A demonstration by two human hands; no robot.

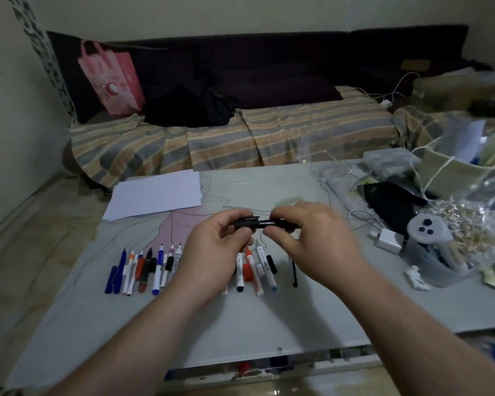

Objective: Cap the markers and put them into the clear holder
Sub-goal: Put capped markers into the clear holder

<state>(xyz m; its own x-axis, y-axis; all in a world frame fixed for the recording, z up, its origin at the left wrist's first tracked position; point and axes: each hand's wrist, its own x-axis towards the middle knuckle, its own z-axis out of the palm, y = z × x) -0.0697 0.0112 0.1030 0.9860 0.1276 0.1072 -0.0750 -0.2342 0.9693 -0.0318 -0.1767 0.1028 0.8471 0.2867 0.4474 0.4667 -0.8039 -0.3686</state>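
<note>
Two hands grasp one black marker above the middle of the surface: the left hand pinches its cap, the right hand its barrel. More markers lie in a row below, toward the left edge.

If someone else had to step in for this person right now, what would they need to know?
Left hand: fingers grip a black cap.
Right hand: fingers grip the black marker; cap and marker meet end to end above the table, whether fully seated I cannot tell.
On the table: a row of markers and loose caps, many uncapped, continuing right of the hands.
Done: nothing visibly stored.
Left: finish this cap, cap the rest, put all into the clear holder, which I cannot pick out with confidence.
</note>
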